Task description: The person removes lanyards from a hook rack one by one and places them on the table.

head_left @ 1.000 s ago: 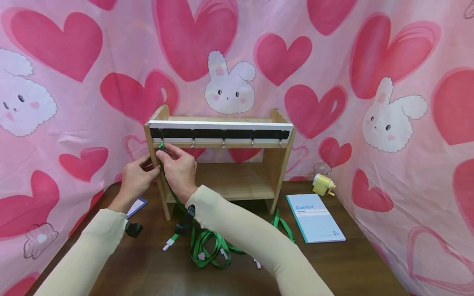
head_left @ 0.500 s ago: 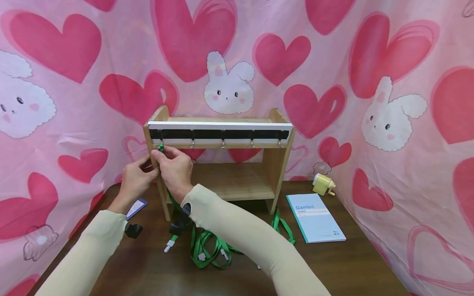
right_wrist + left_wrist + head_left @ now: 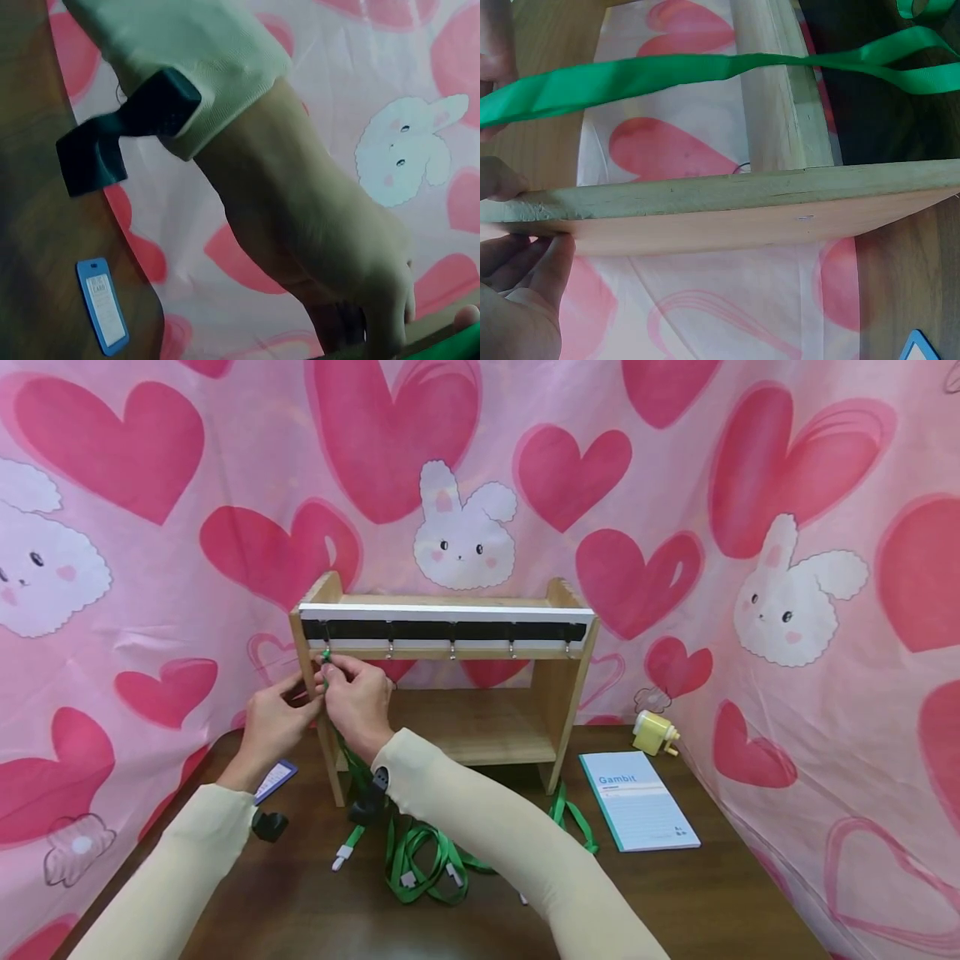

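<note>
My left hand point(image 3: 277, 718) grips the left side panel of a small wooden shelf point(image 3: 480, 722), thumb and fingers on either side of its edge point(image 3: 705, 195) in the left wrist view. Right beside it, my right hand point(image 3: 362, 700) pinches a green lanyard point(image 3: 660, 79) close to its upper end. That end is at the leftmost metal hook point(image 3: 327, 642) under the shelf's black-and-white rail point(image 3: 420, 631). From the fingers, the strap runs down toward the table, partly behind the right wrist. In the right wrist view, the left hand and a piece of green strap point(image 3: 450, 346) show.
More green lanyards point(image 3: 408, 868) with white clips lie tangled on the dark table point(image 3: 285, 893). A blue badge holder point(image 3: 103, 307) lies left of the shelf. On the right are a notebook point(image 3: 637, 802) and a yellow pencil sharpener point(image 3: 655, 734). Several other hooks line the rail.
My right hand has shifted slightly left, and its thumb and fingers have changed position on the lanyard near the hook. My left hand stays on the side panel.
</note>
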The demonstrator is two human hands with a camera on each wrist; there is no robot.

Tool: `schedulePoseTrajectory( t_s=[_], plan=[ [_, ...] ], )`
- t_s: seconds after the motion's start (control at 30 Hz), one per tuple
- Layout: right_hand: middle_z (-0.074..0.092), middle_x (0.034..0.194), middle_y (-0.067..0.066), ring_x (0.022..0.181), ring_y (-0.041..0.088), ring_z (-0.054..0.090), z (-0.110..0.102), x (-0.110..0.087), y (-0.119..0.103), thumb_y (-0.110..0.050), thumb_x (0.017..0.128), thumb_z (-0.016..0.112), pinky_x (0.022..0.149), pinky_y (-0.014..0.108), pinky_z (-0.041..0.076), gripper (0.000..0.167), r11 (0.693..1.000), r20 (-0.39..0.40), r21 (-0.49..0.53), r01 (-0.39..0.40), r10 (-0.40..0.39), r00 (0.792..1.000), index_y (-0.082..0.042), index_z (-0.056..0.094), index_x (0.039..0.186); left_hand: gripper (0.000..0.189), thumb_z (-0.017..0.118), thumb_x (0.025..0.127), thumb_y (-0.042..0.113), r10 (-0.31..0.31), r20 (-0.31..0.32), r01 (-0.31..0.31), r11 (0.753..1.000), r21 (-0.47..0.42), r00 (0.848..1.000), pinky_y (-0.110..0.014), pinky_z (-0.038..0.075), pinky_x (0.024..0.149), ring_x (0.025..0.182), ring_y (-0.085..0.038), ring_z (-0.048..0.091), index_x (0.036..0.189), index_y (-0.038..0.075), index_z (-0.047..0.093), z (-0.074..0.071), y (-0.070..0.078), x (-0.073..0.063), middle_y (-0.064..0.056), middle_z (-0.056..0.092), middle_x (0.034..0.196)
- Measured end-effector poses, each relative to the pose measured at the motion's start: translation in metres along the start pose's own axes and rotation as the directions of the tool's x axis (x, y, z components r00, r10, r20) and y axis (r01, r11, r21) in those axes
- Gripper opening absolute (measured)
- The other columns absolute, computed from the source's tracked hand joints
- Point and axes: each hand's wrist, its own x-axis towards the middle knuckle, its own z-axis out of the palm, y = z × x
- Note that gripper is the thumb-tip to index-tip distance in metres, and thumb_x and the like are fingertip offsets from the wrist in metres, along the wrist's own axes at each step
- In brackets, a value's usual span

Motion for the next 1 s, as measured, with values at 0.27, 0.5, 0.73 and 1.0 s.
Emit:
schedulePoseTrajectory(
  t_s=[0.27, 0.5, 0.73, 1.0],
  plan=[
    [0.08, 0.085, 0.005, 0.065, 0.007, 0.072, -0.006, 0.002, -0.003, -0.008, 0.094, 0.07, 0.064, 0.02, 0.063, 0.018, 0.999, 0.043, 0.018, -0.037, 0.036, 0.998, -0.007, 0.08, 0.109, 0.053, 0.075, 0.09, 0.025, -0.002, 0.009, 0.002, 1.0, -0.018, 1.0, -0.006, 0.054, 0.059, 0.076, 0.024, 0.055, 0.138, 0.006, 0.063, 0.0, -0.002, 0.001, -0.025, 0.072, 0.119],
    [0.08, 0.086, 0.004, 0.067, 0.01, 0.075, -0.013, 0.0, -0.007, -0.007, 0.094, 0.07, 0.072, 0.03, 0.066, 0.016, 0.988, 0.115, 0.115, -0.103, 0.09, 0.989, -0.005, 0.08, 0.106, 0.051, 0.075, 0.091, 0.025, 0.013, 0.008, -0.013, 1.0, 0.007, 1.0, -0.006, 0.053, 0.059, 0.075, 0.022, 0.055, 0.138, 0.008, 0.064, 0.001, -0.003, 0.0, -0.023, 0.073, 0.119],
    [0.08, 0.091, 0.001, 0.078, 0.008, 0.078, -0.019, -0.015, -0.016, -0.015, 0.097, 0.068, 0.074, 0.026, 0.065, 0.018, 0.997, 0.216, 0.058, -0.047, 0.033, 0.976, -0.011, 0.078, 0.111, 0.04, 0.076, 0.088, 0.021, 0.002, -0.025, 0.0, 0.998, 0.069, 1.0, -0.006, 0.049, 0.059, 0.076, 0.006, 0.055, 0.125, 0.006, 0.072, -0.001, 0.0, 0.0, -0.02, 0.076, 0.105],
    [0.081, 0.101, 0.001, 0.086, 0.001, 0.076, -0.028, -0.048, -0.019, -0.019, 0.1, 0.064, 0.087, 0.019, 0.061, 0.023, 0.998, 0.339, 0.063, -0.001, -0.02, 0.941, -0.009, 0.075, 0.117, 0.033, 0.072, 0.081, 0.009, 0.163, -0.08, -0.155, 0.983, 0.094, 0.983, -0.007, 0.04, 0.063, 0.073, 0.0, 0.055, 0.111, -0.004, 0.074, -0.002, -0.004, -0.003, -0.023, 0.076, 0.093]
  ],
)
